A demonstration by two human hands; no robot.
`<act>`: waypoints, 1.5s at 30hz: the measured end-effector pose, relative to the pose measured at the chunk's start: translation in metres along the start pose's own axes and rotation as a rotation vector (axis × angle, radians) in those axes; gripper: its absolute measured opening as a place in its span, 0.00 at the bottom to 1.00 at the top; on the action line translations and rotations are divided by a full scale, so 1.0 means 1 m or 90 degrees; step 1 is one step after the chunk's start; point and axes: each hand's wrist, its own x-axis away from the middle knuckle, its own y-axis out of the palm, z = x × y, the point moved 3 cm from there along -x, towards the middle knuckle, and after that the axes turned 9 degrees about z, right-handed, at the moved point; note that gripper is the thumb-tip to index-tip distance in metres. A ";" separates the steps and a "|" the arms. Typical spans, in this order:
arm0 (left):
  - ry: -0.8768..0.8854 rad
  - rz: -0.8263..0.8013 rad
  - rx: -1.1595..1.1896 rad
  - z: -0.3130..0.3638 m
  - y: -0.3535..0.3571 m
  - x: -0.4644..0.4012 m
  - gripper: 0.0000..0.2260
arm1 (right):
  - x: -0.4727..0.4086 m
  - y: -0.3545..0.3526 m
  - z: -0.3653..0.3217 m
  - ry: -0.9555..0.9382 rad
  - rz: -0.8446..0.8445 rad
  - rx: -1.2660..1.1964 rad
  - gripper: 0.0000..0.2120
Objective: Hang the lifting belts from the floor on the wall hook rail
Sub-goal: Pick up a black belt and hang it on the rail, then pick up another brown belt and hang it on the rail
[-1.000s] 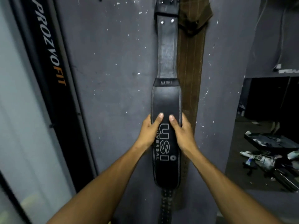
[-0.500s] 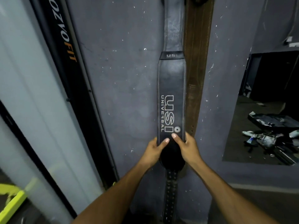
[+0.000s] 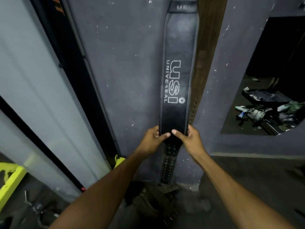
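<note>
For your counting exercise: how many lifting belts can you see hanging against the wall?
2. The black belt hangs in front, gripped near its lower end by the left hand and right hand; the brown belt hangs behind it, mostly covered. Others may be hidden.

Dim light from my feed. Grey wall [image 3: 125, 66], flecked with white chips. Black-framed pale panel [image 3: 33, 90] leans at left. Dark floor [image 3: 247, 179]. Yellow-green frame [image 3: 9, 180] low left. Doorway [image 3: 272, 76] right, clutter [image 3: 264, 111] inside.
</note>
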 end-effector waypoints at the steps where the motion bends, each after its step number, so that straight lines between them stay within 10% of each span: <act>1: -0.010 0.004 -0.013 -0.004 0.002 0.002 0.15 | 0.000 -0.001 0.003 0.004 -0.006 0.026 0.17; 9: -0.125 0.036 -0.256 -0.074 0.010 0.005 0.10 | 0.000 -0.026 0.102 0.206 -0.104 0.351 0.32; 25: -0.448 0.112 -0.267 -0.267 0.007 0.053 0.11 | -0.003 -0.011 0.302 0.424 -0.286 0.455 0.18; 45: -0.577 -0.144 -0.281 -0.788 0.085 0.030 0.15 | 0.097 -0.013 0.876 0.623 -0.239 0.538 0.21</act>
